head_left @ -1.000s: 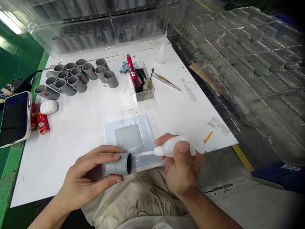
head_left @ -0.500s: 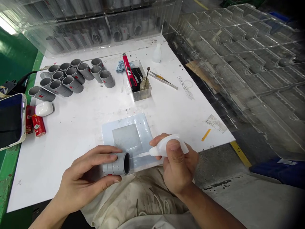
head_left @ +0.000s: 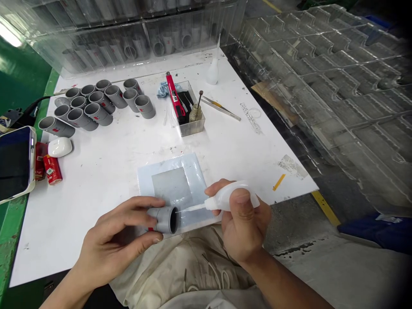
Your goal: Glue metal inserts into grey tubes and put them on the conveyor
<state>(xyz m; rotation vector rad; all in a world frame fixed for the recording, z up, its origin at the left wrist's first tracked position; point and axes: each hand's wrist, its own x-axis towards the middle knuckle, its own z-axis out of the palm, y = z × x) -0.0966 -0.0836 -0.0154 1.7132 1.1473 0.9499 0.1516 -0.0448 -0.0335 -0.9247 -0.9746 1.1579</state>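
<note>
Tube (head_left: 163, 219) on its side, gripped by the left hand (head_left: 119, 238) at the near edge of the sheet (head_left: 144, 182), mouth (head_left: 174, 221) facing right! Right hand (head_left: 246, 227) clasps the bottle (head_left: 225, 197), nozzle (head_left: 195, 207) aimed left, its tip at that mouth; touching or not, I cannot tell. Beyond, more tubes (head_left: 99, 115) cluster left of the box (head_left: 195, 128).

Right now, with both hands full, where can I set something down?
Mostly bare tabletop lies between the white case and blue sheet, and between the small box and yellow strip. Crowded: back left, with grey tubes; front middle, where your left hand holds a tube, right hand a bottle.
</note>
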